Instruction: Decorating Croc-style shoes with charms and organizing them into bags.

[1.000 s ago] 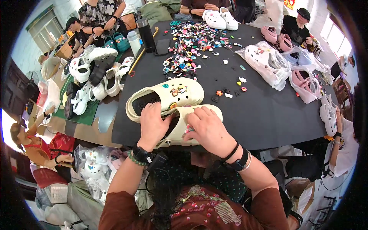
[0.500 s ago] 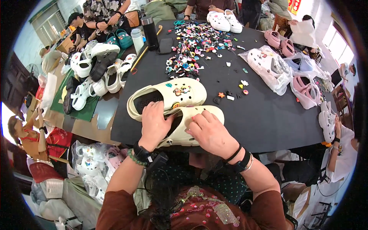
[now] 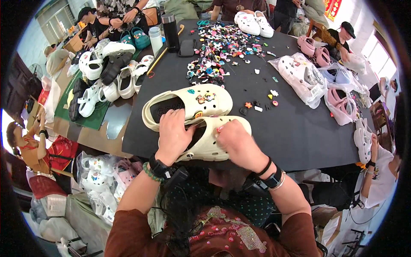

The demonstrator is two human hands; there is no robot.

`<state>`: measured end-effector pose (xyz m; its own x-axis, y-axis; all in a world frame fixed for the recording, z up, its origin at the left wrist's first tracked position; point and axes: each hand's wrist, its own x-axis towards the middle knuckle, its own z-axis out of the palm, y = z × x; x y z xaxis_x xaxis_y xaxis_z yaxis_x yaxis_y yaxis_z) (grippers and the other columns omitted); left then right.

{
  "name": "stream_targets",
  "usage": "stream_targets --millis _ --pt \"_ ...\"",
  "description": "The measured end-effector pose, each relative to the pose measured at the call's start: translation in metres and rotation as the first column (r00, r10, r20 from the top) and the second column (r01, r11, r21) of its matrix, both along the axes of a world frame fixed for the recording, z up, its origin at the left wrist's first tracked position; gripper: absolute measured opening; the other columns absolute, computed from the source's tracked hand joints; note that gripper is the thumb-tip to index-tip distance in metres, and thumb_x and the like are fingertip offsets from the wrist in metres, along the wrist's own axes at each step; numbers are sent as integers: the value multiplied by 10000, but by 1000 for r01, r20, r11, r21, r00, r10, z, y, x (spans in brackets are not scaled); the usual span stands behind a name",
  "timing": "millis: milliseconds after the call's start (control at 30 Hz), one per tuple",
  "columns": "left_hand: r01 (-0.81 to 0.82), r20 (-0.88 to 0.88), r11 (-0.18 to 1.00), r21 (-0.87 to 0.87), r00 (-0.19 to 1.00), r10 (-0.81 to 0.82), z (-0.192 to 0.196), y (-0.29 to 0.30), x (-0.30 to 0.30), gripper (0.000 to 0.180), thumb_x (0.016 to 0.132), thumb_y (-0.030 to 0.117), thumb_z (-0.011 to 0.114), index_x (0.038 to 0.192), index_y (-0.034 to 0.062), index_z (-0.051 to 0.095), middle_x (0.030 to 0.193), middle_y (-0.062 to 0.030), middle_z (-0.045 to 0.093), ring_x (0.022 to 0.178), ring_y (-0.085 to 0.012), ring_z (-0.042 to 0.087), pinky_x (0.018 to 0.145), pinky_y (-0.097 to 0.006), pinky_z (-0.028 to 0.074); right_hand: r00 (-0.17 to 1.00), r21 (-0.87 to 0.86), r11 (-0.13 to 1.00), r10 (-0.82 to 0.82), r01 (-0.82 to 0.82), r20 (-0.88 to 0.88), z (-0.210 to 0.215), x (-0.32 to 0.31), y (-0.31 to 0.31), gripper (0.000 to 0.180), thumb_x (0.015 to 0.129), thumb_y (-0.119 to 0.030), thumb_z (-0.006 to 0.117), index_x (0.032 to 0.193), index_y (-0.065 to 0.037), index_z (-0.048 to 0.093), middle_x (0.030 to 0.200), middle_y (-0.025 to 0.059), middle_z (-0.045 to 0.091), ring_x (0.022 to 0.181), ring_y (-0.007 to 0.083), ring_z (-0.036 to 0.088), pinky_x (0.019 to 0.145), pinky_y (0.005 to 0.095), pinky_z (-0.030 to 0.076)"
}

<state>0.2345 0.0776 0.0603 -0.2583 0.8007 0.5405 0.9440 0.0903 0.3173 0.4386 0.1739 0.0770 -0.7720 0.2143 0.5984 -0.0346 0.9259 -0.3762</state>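
A pair of cream clogs lies at the near edge of the black table. My left hand (image 3: pixel 174 136) grips the nearer clog (image 3: pixel 205 150) by its opening, with some fingers hidden inside or behind it. My right hand (image 3: pixel 239 143) is closed in a pinch over this clog's holed upper, slightly smeared by motion. A small pinkish-red shoe charm (image 3: pixel 219 128) shows at its fingertips. Just beyond, the other clog (image 3: pixel 219 99) carries several charms, among them a brown figure and a teal piece. Its dark insole is partly covered by my left fingers.
A large heap of colourful charms (image 3: pixel 209 64) spreads beyond the clogs, with a few loose charms (image 3: pixel 248 105) to the right. Bagged clogs (image 3: pixel 297 79) lie at the right. A black bottle (image 3: pixel 170 34), a phone (image 3: pixel 186 48) and a yellow stick (image 3: pixel 158 62) are at the left.
My right hand has shifted slightly right and down on the upper, its fingers curled in more. My left hand keeps its hold. At the far right, a person in a black cap has come into view.
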Motion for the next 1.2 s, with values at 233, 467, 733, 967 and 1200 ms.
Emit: stream_targets --millis 233,467,733,967,1200 --pt "12 43 1000 -5 999 -11 4 -2 1 330 721 161 790 929 8 585 872 -162 612 871 -369 561 779 -459 421 996 -913 409 -89 10 -29 -2 35 35 213 1051 -233 455 937 -62 513 711 -9 577 563 52 518 507 199 435" --pt "-5 37 1000 -25 999 6 5 -3 2 324 675 130 778 899 13 574 876 -146 626 882 -334 565 798 -439 422 900 -697 605 -413 385 139 11 47 69 229 1008 -207 545 835 -57 544 643 -1 578 516 61 557 447 215 408" --pt "-19 23 1000 -20 1000 20 3 -3 3 330 679 145 787 891 10 573 869 -151 621 880 -338 565 796 -443 422 861 -724 520 -465 454 206 9 53 107 210 1005 -205 544 890 -30 534 691 40 626 511 92 588 437 226 431" --pt "-11 40 1000 -7 999 11 5 -4 4 339 682 126 783 934 9 590 888 -154 621 884 -348 568 792 -442 423 929 -912 341 -356 226 98 -2 51 117 124 984 -144 570 1003 -32 519 882 94 660 662 137 651 577 241 522" --pt "-3 58 1000 -12 998 4 7 -4 4 345 685 93 781 968 11 602 902 -160 622 893 -360 569 793 -453 422 892 -633 671 -445 387 74 -11 53 130 259 891 -85 669 1101 -34 526 1004 111 632 936 210 641 784 305 531"
